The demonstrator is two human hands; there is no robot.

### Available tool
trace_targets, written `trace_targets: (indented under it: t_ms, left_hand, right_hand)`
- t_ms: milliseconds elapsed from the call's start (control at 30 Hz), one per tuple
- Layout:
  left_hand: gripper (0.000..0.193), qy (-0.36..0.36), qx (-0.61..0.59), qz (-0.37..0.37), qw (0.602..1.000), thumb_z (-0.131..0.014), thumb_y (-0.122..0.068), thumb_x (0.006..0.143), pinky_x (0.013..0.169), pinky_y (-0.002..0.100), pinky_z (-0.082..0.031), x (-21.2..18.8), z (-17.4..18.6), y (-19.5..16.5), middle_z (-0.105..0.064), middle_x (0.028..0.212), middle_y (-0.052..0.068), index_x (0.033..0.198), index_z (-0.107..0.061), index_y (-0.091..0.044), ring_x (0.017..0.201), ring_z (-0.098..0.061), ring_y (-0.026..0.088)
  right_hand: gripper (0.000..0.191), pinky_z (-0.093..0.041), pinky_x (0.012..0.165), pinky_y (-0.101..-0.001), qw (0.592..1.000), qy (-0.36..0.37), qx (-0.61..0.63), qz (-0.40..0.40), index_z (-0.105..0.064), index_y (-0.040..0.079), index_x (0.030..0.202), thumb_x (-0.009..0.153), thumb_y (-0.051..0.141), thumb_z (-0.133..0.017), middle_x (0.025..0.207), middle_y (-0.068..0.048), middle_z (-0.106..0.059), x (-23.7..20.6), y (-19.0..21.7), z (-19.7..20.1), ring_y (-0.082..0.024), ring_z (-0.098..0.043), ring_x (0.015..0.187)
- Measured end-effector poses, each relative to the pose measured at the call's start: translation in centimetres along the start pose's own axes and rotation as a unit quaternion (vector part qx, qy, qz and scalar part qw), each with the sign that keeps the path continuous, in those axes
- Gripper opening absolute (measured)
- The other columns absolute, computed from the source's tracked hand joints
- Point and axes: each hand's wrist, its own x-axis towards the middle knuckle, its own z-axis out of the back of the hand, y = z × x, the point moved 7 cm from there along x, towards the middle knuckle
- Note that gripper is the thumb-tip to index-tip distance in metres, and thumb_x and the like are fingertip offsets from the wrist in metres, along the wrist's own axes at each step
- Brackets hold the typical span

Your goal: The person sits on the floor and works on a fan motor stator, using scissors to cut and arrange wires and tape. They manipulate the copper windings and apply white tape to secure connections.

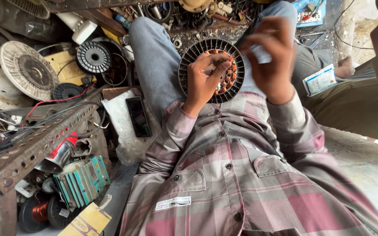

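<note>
Upright, left hand (204,78) gripping round stator (211,70), face toward camera

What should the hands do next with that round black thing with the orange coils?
Probably bring the right hand down onto the copper coils. The left hand already holds the round black motor part over the lap, fingers on the coils, while the right hand hovers beside it, blurred, touching nothing that I can make out.

Cluttered motor-repair workshop, copper wire spools (40,212) at 8 o'clock, fan parts (27,70) at 10 o'clock, rusty slotted angle iron (36,146) at 9 o'clock.
</note>
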Motion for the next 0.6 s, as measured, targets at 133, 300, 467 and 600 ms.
trace_targets:
  t_ms: [133, 300, 467, 600]
  left_hand:
    - [0.056, 0.103, -0.059, -0.077, 0.990, -0.078, -0.038, 0.093, 0.077, 0.023, -0.057, -0.1, -0.2, -0.2, -0.071, 0.109, 0.005, 0.131, -0.060, -0.002, 0.089, -0.067, 0.007]
    - [0.027, 0.171, -0.042, -0.053, 0.983, -0.078, -0.031, 0.103, 0.082, 0.026, -0.057, 0.3, -1.9, 2.3, -0.073, 0.096, 0.001, 0.111, -0.068, -0.007, 0.090, -0.071, 0.008]
    - [0.027, 0.208, -0.224, 0.039, 0.951, -0.072, -0.027, 0.106, 0.074, 0.028, -0.053, 1.3, -1.0, 2.6, -0.069, 0.092, 0.004, 0.121, -0.065, -0.006, 0.080, -0.062, 0.011]
    - [0.042, 0.064, -0.372, -0.032, 0.925, -0.067, -0.031, 0.101, 0.099, 0.036, -0.056, 2.3, 5.4, 0.3, -0.071, 0.116, 0.008, 0.134, -0.054, -0.007, 0.109, -0.069, 0.018]
  right_hand:
    - [0.014, -0.046, 0.083, -0.0266, 0.972, -0.108, 0.167, -0.125, -0.064, -0.003, 0.115, 0.107, -0.005, -0.075, 0.119, -0.005, -0.051, -4.3, -3.0, 1.9, -0.013, -0.053, 0.096]
    - [0.016, -0.045, 0.081, -0.0198, 0.936, -0.126, 0.232, -0.233, -0.061, -0.007, 0.112, 0.110, -0.001, -0.076, 0.118, -0.003, -0.050, -9.6, -4.4, 2.2, -0.007, -0.050, 0.094]
    - [0.014, -0.046, 0.081, -0.0198, 0.923, -0.138, 0.245, -0.262, -0.062, -0.007, 0.112, 0.110, -0.004, -0.076, 0.117, -0.004, -0.051, -12.6, -5.1, 2.6, -0.006, -0.049, 0.090]
    - [0.014, -0.047, 0.080, -0.0201, 0.916, -0.149, 0.252, -0.274, -0.063, -0.006, 0.115, 0.110, -0.004, -0.076, 0.115, -0.004, -0.053, -13.7, -5.7, 2.4, -0.007, -0.052, 0.092]
